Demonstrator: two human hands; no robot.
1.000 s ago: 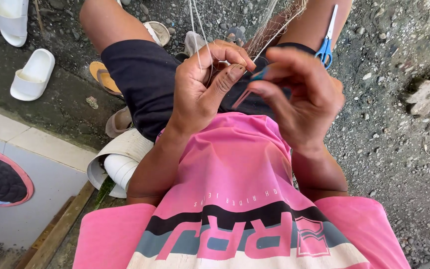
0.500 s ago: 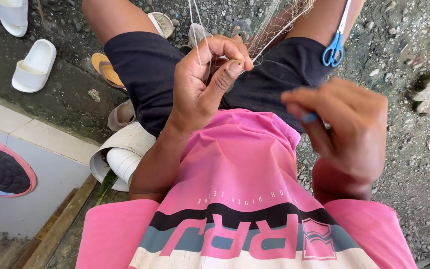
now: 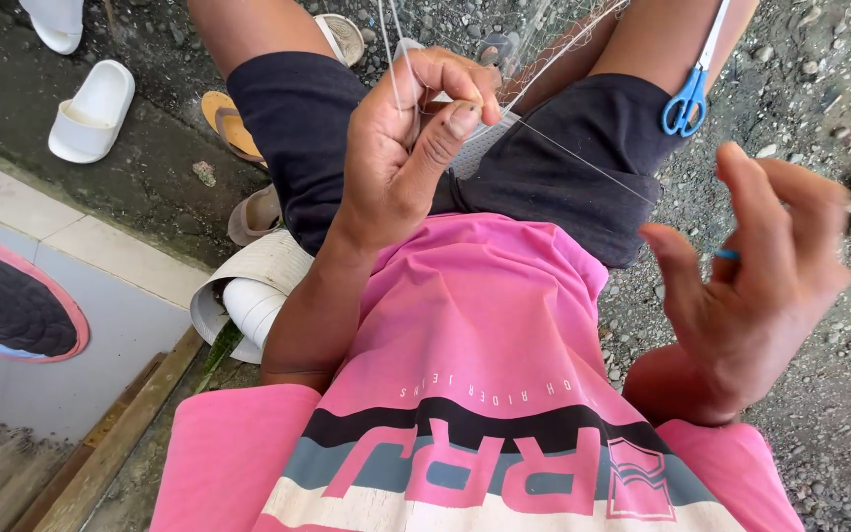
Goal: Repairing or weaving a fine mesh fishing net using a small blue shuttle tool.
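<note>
Single head-worn view, facing steeply down, close over lap

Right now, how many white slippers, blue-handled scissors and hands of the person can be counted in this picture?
White slippers: 2
Blue-handled scissors: 1
Hands: 2, the left hand pinching the net, the right hand held apart
Total: 5

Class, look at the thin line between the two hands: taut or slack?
Taut: the line runs straight from the left hand to the right hand.
</note>
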